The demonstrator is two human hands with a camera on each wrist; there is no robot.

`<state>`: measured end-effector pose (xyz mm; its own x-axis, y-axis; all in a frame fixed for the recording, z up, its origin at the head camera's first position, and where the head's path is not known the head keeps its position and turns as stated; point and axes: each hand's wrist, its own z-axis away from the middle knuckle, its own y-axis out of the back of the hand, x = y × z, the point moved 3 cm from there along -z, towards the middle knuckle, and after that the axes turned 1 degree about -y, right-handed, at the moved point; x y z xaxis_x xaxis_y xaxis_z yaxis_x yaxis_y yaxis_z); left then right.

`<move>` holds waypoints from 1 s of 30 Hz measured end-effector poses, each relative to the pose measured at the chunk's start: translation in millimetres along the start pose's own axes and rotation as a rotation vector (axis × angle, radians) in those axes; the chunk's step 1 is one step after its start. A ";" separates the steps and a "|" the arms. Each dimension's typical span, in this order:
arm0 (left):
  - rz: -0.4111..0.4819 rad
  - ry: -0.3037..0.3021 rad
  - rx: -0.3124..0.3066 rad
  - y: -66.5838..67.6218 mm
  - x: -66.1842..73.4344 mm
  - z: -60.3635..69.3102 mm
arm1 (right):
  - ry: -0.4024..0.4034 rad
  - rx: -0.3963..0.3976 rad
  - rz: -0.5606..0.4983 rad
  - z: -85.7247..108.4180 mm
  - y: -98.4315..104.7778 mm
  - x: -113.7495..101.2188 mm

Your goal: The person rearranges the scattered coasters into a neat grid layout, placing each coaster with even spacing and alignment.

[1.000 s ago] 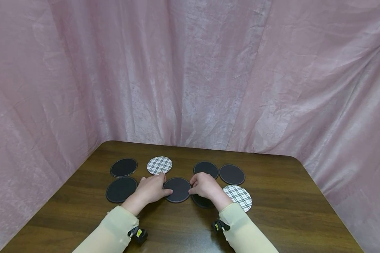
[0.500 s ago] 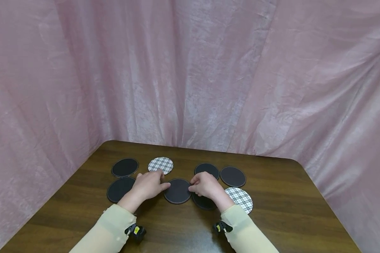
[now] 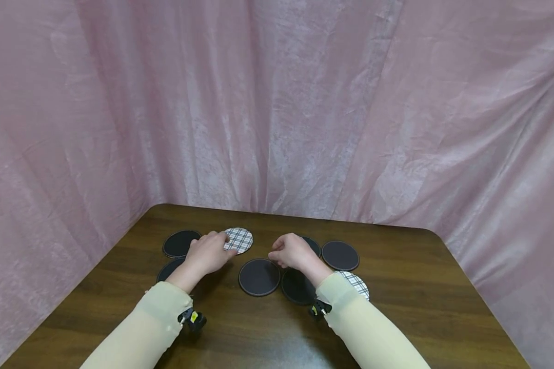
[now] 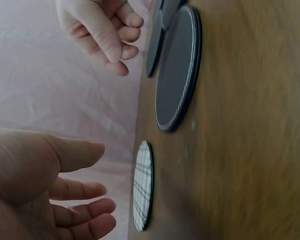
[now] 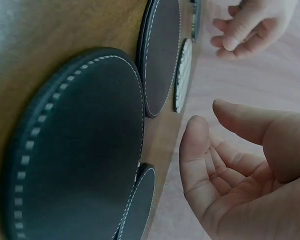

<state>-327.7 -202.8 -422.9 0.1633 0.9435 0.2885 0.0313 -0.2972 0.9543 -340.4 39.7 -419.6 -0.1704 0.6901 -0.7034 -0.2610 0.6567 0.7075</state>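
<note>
My left hand (image 3: 208, 252) hovers beside a round plaid coaster (image 3: 240, 240) at the back, its fingers apart and holding nothing. In the left wrist view that plaid coaster (image 4: 143, 187) lies flat, separate from the fingertips. My right hand (image 3: 295, 252) is raised over the black coasters right of centre, thumb and index finger near each other with a gap between them, as the right wrist view confirms. Between the hands a dark coaster (image 3: 259, 277) lies on the table, touching or nearly touching a black coaster (image 3: 298, 287) below my right wrist.
Two black coasters, one at the back left (image 3: 181, 243), lie partly behind my left hand and wrist. At the right are a dark coaster (image 3: 340, 255) and a second plaid coaster (image 3: 354, 283), half covered by my sleeve. Pink curtains (image 3: 277, 113) surround the wooden table (image 3: 420, 287).
Both hands have lifted away from the central dark coaster. The left moved back and left toward the plaid coaster; the right moved slightly back. The central coaster stays in place.
</note>
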 end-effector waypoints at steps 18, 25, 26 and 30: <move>0.024 0.077 -0.040 0.9 -28.7 -40.1 | -0.014 0.033 0.156 -93.0 -41.0 20.8; 0.022 0.123 -0.060 -5.2 -32.0 -45.1 | -0.011 0.060 0.238 -156.6 -79.5 67.1; 0.023 0.128 -0.064 -5.5 -31.9 -45.3 | -0.021 0.064 0.244 -160.4 -82.1 69.1; 0.025 0.161 -0.092 -5.6 -30.8 -42.8 | -0.047 0.047 0.273 -162.5 -86.4 66.9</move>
<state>-375.2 -223.9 -433.8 0.0032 0.9495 0.3138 -0.0625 -0.3130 0.9477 -483.6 -20.3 -538.9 -0.1842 0.8561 -0.4829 -0.1665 0.4570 0.8737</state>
